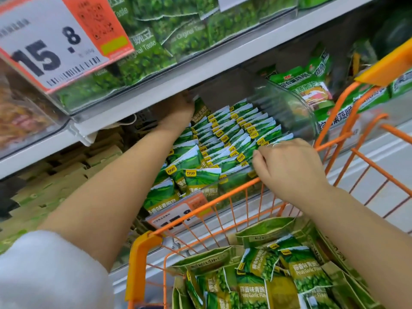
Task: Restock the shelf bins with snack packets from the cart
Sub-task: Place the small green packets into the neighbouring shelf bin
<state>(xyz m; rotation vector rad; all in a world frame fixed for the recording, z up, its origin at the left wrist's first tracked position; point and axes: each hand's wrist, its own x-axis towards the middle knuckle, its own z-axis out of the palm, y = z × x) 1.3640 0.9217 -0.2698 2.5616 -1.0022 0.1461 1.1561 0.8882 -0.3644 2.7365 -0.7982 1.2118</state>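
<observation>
A: The packets (231, 139) stand in tight rows in the clear bin (296, 108), which fills the middle of the view. What could go wrong?

B: The front rows lean toward six o'clock, over the bin's low front edge. If the right hand (289, 166) tugs its row outward, I'd expect a few to tip and drop into the cart (223, 210) or behind its rim.

A: And at the back?

B: The left hand (180, 105) is deep in at about eleven o'clock, under the upper shelf (156, 90). It seems to hold one packet (200, 109) upright at the back corner; its fingers are hidden, so I cannot tell how it grips. Forcing that packet down could buckle the rows.

A: The right hand's grip?

B: Fingers curled, tips pinching the top edges of the front-right row, which lies at ten o'clock from the knuckles, touching the fingertips. More packets (256, 277) wait in the cart at six o'clock.
</observation>
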